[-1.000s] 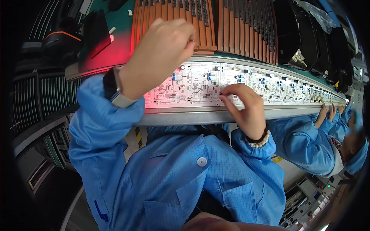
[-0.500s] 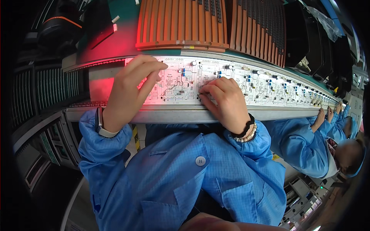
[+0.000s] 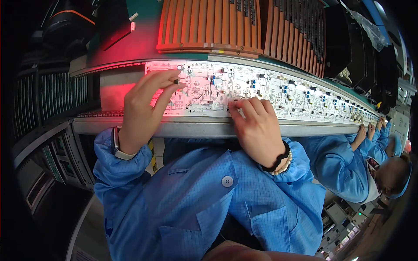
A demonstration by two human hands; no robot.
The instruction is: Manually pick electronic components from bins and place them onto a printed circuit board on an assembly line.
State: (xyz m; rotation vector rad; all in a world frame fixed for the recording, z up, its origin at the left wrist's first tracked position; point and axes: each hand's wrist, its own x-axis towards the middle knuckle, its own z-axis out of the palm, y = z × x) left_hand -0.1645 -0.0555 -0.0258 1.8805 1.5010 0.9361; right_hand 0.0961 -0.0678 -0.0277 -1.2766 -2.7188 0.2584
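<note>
White circuit boards (image 3: 201, 96) lie side by side along a metal-edged conveyor in front of me. Over the leftmost part, lit red, my left hand (image 3: 146, 98) pinches a small black electronic component (image 3: 176, 81) between thumb and fingertips, just above the board surface. To its right, my right hand (image 3: 257, 119) is bent with its fingers closed at the board's lower part. Its fingertips hide whatever they hold, if anything. Round capacitors (image 3: 224, 70) and blue components (image 3: 252, 83) stand on the boards.
Behind the conveyor stand orange racks of tubes (image 3: 209, 28), and brown ones (image 3: 294, 37) holding black parts. The metal conveyor rail (image 3: 196, 129) runs along the near side. Co-workers in blue sleeves (image 3: 333, 163) work farther along the right. A dark slotted rack (image 3: 37, 106) is at left.
The boards have shifted slightly right. My left hand has tilted, and the black component now shows in its fingers. My right hand has dropped a little toward me, its fingers drawn in.
</note>
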